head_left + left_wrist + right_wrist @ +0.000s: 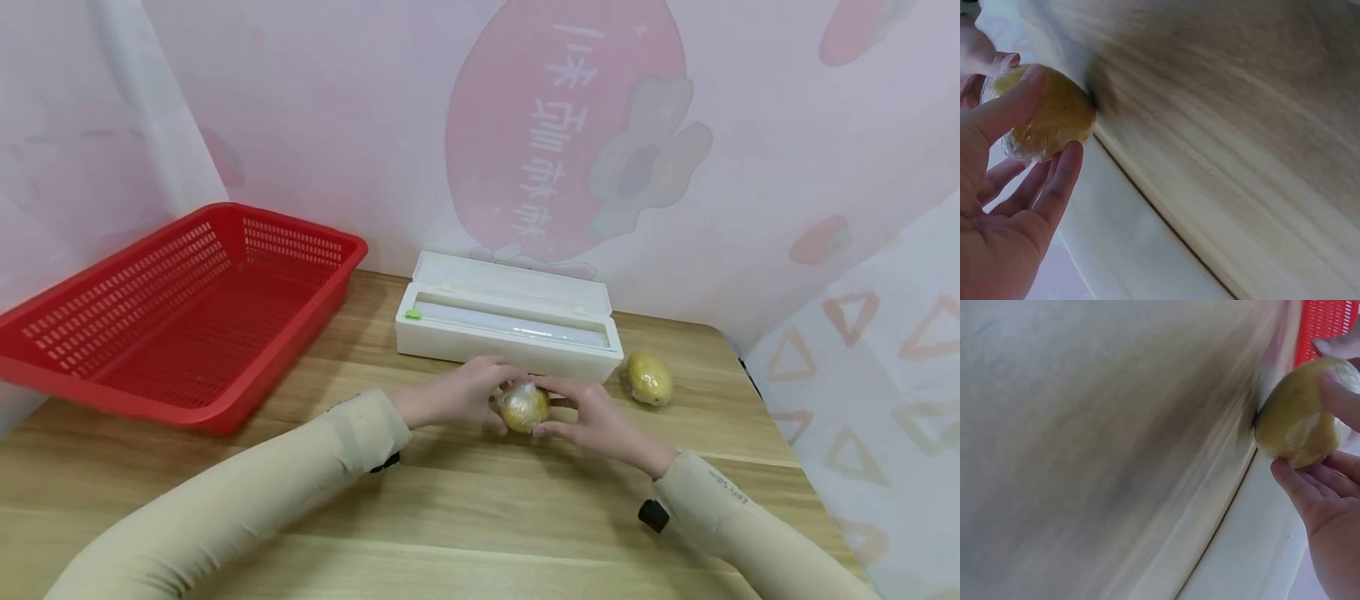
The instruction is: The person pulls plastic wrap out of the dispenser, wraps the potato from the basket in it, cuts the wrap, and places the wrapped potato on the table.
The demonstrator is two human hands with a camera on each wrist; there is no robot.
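Observation:
A rounded yellow fruit (522,407), its exact kind unclear, is wrapped in clear cling film and sits between both hands at the wooden table. My left hand (467,395) holds its left side, thumb and fingertips curled round it. From the other side my right hand (597,417) grips it the same way. In the left wrist view the film bunches in loose wrinkles on the fruit (1060,112). Behind the hands stands a white cling film box (510,357), its lid raised, with a film roll (510,323) inside and a green slider (413,314) at the left.
A second yellow fruit (649,377), shiny as if wrapped, lies right of the box. At the left is a large red plastic basket (225,408) with slotted walls. The wooden table (480,508) meets a printed pink and white backdrop (337,125).

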